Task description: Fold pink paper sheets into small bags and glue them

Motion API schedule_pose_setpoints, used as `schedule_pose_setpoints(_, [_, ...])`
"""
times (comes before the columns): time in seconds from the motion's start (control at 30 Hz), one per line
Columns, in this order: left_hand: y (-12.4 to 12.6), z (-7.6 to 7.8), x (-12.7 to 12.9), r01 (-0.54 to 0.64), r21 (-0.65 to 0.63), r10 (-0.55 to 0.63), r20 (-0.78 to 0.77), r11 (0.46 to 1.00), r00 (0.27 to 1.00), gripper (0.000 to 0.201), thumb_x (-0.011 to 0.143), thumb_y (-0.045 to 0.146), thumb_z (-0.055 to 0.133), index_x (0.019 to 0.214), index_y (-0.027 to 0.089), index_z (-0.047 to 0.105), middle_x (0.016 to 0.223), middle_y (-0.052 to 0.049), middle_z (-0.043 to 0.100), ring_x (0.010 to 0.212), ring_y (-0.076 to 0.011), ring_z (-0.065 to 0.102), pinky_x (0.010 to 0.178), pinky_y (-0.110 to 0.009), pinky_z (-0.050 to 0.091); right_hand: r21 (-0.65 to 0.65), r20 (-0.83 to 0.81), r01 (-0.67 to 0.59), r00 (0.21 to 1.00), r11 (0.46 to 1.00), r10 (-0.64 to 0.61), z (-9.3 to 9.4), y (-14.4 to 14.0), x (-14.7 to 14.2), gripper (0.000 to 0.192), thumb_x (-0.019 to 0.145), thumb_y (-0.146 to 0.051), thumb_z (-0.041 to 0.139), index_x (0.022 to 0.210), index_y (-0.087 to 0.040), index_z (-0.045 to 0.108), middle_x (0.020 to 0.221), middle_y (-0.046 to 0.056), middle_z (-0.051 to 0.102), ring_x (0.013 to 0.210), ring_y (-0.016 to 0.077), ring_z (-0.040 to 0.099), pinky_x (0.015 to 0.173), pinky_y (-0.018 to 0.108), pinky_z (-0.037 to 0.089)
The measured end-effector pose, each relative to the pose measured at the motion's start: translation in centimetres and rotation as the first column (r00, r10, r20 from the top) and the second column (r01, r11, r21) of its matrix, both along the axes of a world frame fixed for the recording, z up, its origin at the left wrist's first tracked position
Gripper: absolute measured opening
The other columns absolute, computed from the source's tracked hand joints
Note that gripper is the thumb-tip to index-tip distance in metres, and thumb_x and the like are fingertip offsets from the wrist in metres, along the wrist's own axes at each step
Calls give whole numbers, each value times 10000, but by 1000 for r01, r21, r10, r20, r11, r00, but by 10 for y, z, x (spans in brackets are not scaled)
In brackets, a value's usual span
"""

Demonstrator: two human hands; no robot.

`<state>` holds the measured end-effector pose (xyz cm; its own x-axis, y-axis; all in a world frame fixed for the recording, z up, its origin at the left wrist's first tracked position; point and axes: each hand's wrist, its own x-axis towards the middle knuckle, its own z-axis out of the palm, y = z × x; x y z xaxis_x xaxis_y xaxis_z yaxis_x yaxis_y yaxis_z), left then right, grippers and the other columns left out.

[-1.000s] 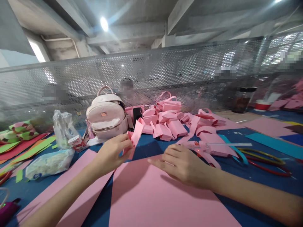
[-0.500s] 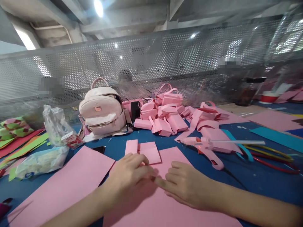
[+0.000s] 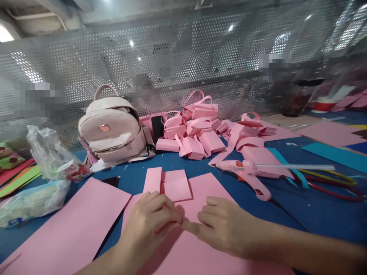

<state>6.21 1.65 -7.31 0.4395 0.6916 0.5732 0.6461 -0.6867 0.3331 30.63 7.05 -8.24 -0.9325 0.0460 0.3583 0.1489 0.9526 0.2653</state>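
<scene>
My left hand is over a large pink paper sheet, its thumb and fingers pinched together. My right hand comes in from the right, fingers curled and the index finger reaching out to the left fingertips. Where the two hands meet, anything between the fingers is too small or hidden to make out. Just beyond my left hand lie a folded pink paper piece and a narrow pink paper strip. Another pink sheet lies to the left.
A pink glue gun with its cord rests at the right. Behind it are piled pink paper bags. A pale backpack stands at the back left beside plastic bags. Perforated metal panels rise behind the blue table.
The view has tilted down and turned slightly to the right, so the backpack and bags sit further left. My hands remain fingertip to fingertip, only slightly shifted.
</scene>
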Motion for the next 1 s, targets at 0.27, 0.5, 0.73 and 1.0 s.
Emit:
schedule_pose_setpoints(0.27, [-4,2,0,8,-127,-3,39,992,999,101,932,136,648,895,224,681,870,-8,696,761,-175,602,680,-310,390,-25,26,-19,999,1000,20,2,-1,1,477,942,-55,525,1418,-82,529,694,-5,598,597,168,507,579,341,333])
schedule_pose_setpoints(0.5, [-6,0,2,-5,-205,26,101,979,994,139,928,120,613,873,221,691,877,-29,688,792,-185,631,691,-305,457,-48,26,-16,1000,999,17,0,0,1,478,968,-55,461,1441,-88,516,699,8,597,597,174,504,587,351,334])
schedule_pose_setpoints(0.73, [-6,-1,2,-4,-262,38,125,965,991,156,932,120,601,863,221,696,875,-39,678,800,-186,644,700,-297,502,-66,27,-5,1000,998,6,-2,0,2,494,966,-56,458,1455,-102,505,709,14,603,605,172,504,616,349,341])
schedule_pose_setpoints(1.0, [-7,-3,1,11,-282,32,147,959,989,158,941,119,578,882,217,688,887,-49,671,807,-188,641,707,-299,514,-74,49,3,999,997,1,-2,0,2,514,958,-66,468,1471,-96,484,712,10,610,601,179,508,614,353,349])
